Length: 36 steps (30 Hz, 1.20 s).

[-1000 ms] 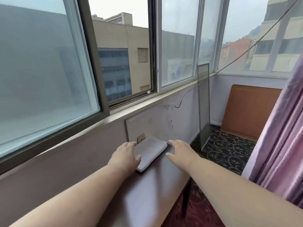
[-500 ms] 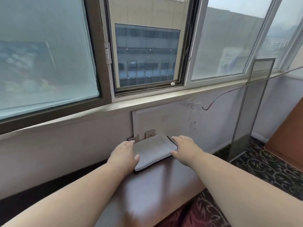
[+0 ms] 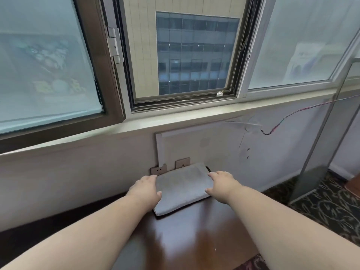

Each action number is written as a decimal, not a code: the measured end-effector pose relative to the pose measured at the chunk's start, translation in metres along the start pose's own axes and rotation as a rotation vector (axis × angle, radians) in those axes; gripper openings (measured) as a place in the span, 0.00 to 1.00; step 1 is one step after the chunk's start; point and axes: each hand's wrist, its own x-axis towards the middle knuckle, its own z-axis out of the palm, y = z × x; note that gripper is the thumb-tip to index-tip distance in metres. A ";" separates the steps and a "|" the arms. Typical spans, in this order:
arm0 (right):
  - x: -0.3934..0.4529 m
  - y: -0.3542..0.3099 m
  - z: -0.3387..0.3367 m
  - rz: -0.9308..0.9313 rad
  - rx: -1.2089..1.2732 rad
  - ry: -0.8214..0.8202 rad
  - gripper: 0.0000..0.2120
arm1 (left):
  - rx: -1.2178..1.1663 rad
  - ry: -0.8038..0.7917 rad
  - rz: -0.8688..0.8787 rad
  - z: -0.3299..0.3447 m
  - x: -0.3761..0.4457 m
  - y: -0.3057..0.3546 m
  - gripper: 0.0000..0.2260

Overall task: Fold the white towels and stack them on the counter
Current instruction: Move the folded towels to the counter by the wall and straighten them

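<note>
Dark, glossy wooden counter (image 3: 194, 236) running up to the wall under the window (image 3: 194, 53). At the counter's far end, hard against the wall, a folded towel (image 3: 183, 188): pale grey-white, a neat flat rectangle, several layers thick at the near edge, slightly tilted so the near left corner points toward the camera. Surface smooth, faintly textured, no loose flaps showing.

Left hand (image 3: 145, 189) on the towel's left edge, fingers stretched forward along the side, thumb lying over the top near the near corner. Right hand (image 3: 223, 184) at the towel's right edge, fingers extended toward the far corner, thumb pointing inward against the side. Hands well apart, the towel between them, both flat and relaxed rather than curled round the cloth.

Behind the towel, two small beige wall sockets (image 3: 182, 162) set low on the wall, the towel's far edge just beside them. Off to the right, a thin coloured wire (image 3: 292, 114) trailing across the wall.
</note>
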 end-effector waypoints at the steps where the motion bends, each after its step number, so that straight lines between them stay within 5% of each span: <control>1: 0.010 0.002 0.002 -0.011 -0.001 -0.024 0.35 | -0.011 -0.009 -0.019 0.006 0.005 0.002 0.29; 12: 0.122 0.022 0.012 -0.214 -0.111 -0.199 0.35 | -0.133 -0.116 -0.325 0.076 0.059 0.025 0.35; 30: 0.182 0.062 0.127 -0.283 -0.162 -0.276 0.41 | 0.249 -0.128 -0.120 0.179 0.093 0.024 0.28; 36: 0.186 0.063 0.143 -0.280 -0.135 -0.180 0.33 | 0.339 -0.084 -0.139 0.189 0.103 0.018 0.29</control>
